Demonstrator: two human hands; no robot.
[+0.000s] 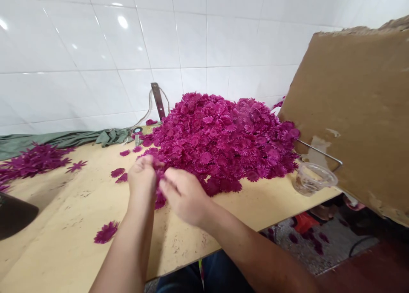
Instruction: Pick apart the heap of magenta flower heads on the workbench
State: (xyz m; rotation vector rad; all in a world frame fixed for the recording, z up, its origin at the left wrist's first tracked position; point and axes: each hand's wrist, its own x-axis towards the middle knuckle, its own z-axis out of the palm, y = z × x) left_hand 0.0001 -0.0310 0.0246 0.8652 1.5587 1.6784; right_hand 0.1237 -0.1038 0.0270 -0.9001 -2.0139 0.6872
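My left hand point(142, 173) is closed, fingers pinched at the near left edge of a large heap of magenta artificial flowers point(220, 139). Close beside it, my right hand point(185, 195) has its fingers bent inward, meeting the left at a magenta artificial flower point(159, 173). The fingers partly cover that flower and are slightly blurred. Left of my forearm lies a single magenta flower point(106, 232), and a couple of loose flower pieces point(118, 172) rest near my left wrist.
A pale wooden table point(179, 246) stands against a white tiled wall. Larger star-shaped petals point(35, 161) are piled at left, near a dark object point(14, 216). At right are a clear plastic tub point(313, 180), a metal rod point(321, 151) and a big cardboard piece point(354, 101).
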